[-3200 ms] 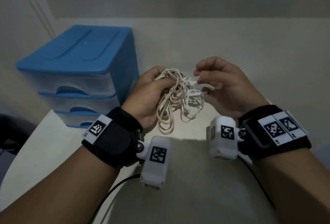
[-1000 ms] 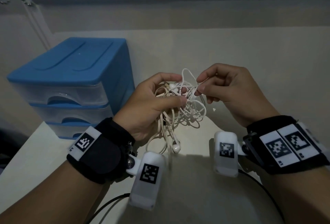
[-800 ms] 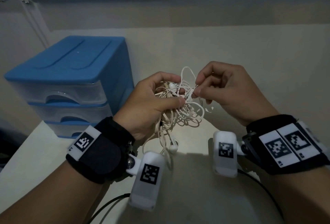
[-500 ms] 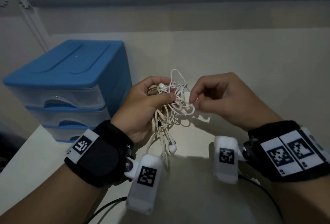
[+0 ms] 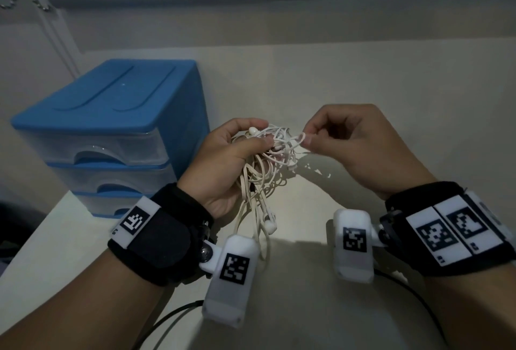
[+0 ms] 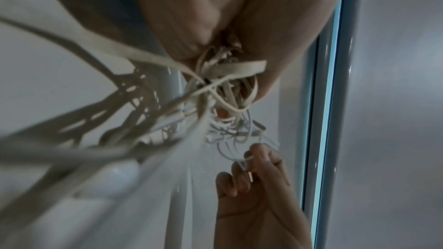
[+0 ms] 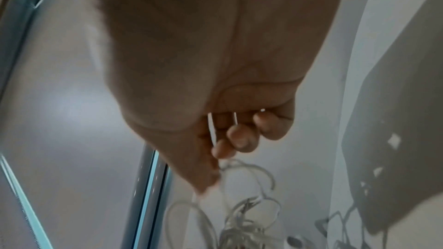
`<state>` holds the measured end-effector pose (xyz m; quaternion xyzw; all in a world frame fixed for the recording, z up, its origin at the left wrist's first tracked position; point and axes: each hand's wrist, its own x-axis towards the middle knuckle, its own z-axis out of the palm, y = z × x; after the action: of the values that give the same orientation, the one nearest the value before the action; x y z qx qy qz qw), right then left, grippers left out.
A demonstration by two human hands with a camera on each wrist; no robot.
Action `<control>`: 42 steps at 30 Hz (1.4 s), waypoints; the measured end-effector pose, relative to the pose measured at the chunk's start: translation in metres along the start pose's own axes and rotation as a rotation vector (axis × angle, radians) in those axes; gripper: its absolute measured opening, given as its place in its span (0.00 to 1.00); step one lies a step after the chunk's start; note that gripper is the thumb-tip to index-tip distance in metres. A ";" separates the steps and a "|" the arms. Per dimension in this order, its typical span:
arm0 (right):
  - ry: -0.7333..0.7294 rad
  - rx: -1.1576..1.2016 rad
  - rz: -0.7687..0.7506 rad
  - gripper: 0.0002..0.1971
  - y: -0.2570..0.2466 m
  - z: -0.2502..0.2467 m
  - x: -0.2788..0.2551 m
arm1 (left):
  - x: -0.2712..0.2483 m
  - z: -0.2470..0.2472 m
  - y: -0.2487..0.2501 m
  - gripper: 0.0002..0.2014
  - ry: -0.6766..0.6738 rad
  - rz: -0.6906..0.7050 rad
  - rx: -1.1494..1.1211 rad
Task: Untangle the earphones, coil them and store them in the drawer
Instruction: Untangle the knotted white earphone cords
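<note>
Above a pale tabletop (image 5: 363, 307), the left hand (image 5: 223, 165) clutches tangled cream-white earphones (image 5: 265, 171) while the right hand (image 5: 360, 145) pinches one loop; untangling has barely begun, and the blue plastic drawer unit (image 5: 109, 126) is closed.

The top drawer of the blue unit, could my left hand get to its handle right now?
Probably not yet. The path to the top drawer looks open, but the left hand grips the tangled earphones, while the right hand pinches a loop.

Glossy white earphones (image 5: 268, 159), blue plastic drawer unit (image 5: 111, 115) with translucent fronts, matt table (image 5: 363, 76)
</note>
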<state>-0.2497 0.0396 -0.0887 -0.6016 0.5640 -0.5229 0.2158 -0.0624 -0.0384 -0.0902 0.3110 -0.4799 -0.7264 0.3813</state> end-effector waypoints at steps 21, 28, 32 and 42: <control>0.222 0.714 0.044 0.09 0.000 -0.015 0.006 | 0.004 -0.009 0.001 0.27 -0.123 0.047 0.133; 0.110 0.505 0.071 0.12 0.002 -0.009 0.004 | 0.002 -0.005 0.000 0.13 -0.126 0.068 0.119; -0.037 0.510 0.165 0.28 -0.001 -0.008 0.002 | 0.004 -0.007 -0.001 0.11 -0.094 0.109 0.140; 0.078 0.209 0.164 0.07 0.005 0.000 0.003 | 0.004 -0.007 0.001 0.09 -0.074 0.142 0.104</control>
<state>-0.2531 0.0351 -0.0918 -0.5068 0.5616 -0.5826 0.2971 -0.0579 -0.0452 -0.0919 0.2685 -0.5517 -0.6826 0.3969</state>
